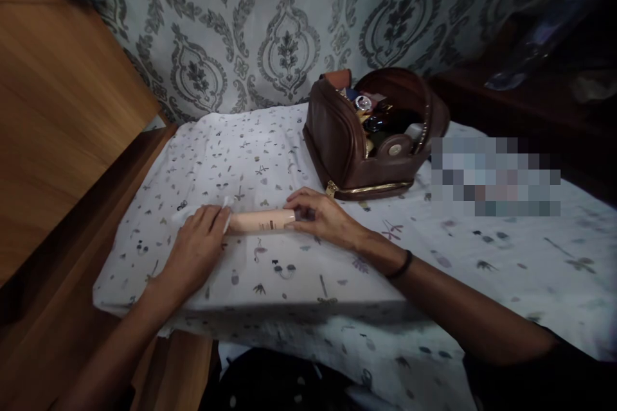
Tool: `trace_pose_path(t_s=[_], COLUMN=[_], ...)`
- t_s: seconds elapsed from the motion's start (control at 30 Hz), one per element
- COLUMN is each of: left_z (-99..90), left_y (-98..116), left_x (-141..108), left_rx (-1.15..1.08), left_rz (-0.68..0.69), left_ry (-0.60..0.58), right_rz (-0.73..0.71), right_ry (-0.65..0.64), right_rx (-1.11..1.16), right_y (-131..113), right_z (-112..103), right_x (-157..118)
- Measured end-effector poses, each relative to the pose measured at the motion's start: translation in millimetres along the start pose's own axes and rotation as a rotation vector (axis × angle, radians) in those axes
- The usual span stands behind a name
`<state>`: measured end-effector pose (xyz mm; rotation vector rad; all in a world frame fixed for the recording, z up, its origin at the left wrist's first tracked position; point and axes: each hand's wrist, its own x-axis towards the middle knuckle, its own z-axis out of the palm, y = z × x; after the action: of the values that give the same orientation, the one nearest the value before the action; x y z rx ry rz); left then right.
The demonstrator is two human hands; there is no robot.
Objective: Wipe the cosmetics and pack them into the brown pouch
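Note:
A peach-coloured cosmetic bottle (261,221) with small dark print lies sideways between my hands, just over the cloth. My right hand (322,217) is closed around its right end, where a dark, see-through cap partly shows. At the other end, my left hand (200,241) presses a thin white wipe (226,219) against the bottle, with its fingers bent together. Part of the wipe is hidden under those fingers. Behind my right hand stands a brown leather toiletry bag (332,135), unzipped, with a watch (362,103) and other small items inside.
The table has a white printed cloth (299,276) over it. On the left is a wooden panel (62,122). A blurred-out patch (496,176) lies right of the bag, and a clear plastic bottle (540,38) is farther back. Patterned wallpaper (289,45) covers the wall behind.

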<state>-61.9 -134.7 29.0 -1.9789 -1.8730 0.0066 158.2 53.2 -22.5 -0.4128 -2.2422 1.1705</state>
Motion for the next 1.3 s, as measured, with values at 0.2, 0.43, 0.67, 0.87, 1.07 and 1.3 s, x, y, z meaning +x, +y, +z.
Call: trace_pose_path(t_s=[0.2, 0.43, 0.67, 0.87, 1.07, 1.3], left_z=[-14.8, -8.7, -18.1, -4.5, 14.5, 19.9], left_y=[49, 75, 43, 43, 65, 52], left_x=[27, 49, 45, 48, 41, 19], left_rx=[0.105, 0.057, 0.093, 0.150, 0.048, -0.032], left_rz=[0.137, 0.203, 0.131, 0.132, 0.221, 0.178], left_ry=[-0.053, -0.111, -0.181, -0.004, 0.061, 0.058], right_rz=[0.048, 0.041, 0.030, -0.039, -0.112, -0.046], right_ry=[-0.030, 0.013, 0.030, 0.044, 0.014, -0.008], right_rx=[-0.025, -0.055, -0.048, -0.082, -0.152, -0.149], right_y=[-2, -3, -6, -1, 1, -5], right_z=[2, 3, 4, 2, 2, 0], right_x=[-3, -2, -3, -1, 0, 0])
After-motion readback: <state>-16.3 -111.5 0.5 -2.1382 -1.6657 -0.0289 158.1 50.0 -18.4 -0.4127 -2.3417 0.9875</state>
